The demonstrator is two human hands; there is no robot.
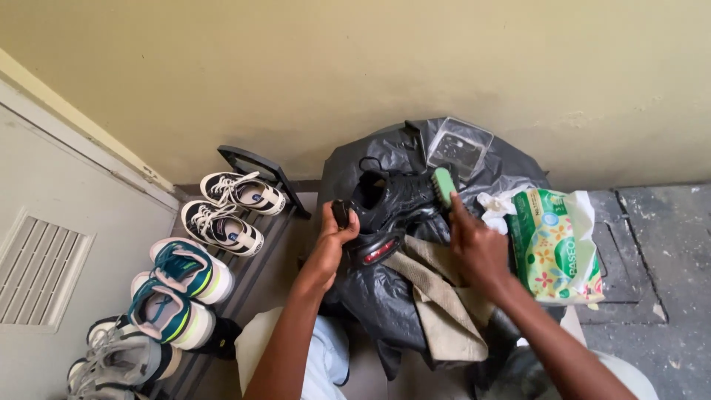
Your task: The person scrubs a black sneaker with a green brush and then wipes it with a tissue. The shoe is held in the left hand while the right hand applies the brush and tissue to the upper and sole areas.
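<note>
My left hand (pixel 335 238) grips the heel of a black sneaker (pixel 389 198) with a red insert in its sole, holding it up over a black plastic bag (pixel 385 296). My right hand (pixel 475 248) holds a green brush (pixel 444 185) against the shoe's upper near the laces. A beige cloth (pixel 437 304) lies on the bag just below both hands.
A green floral tissue pack (pixel 557 248) with crumpled white tissue sits at the right. A clear plastic box (pixel 459 147) rests on the bag by the wall. At the left a low shoe rack (pixel 255 248) holds several sneakers beside a grey door. Concrete floor at right.
</note>
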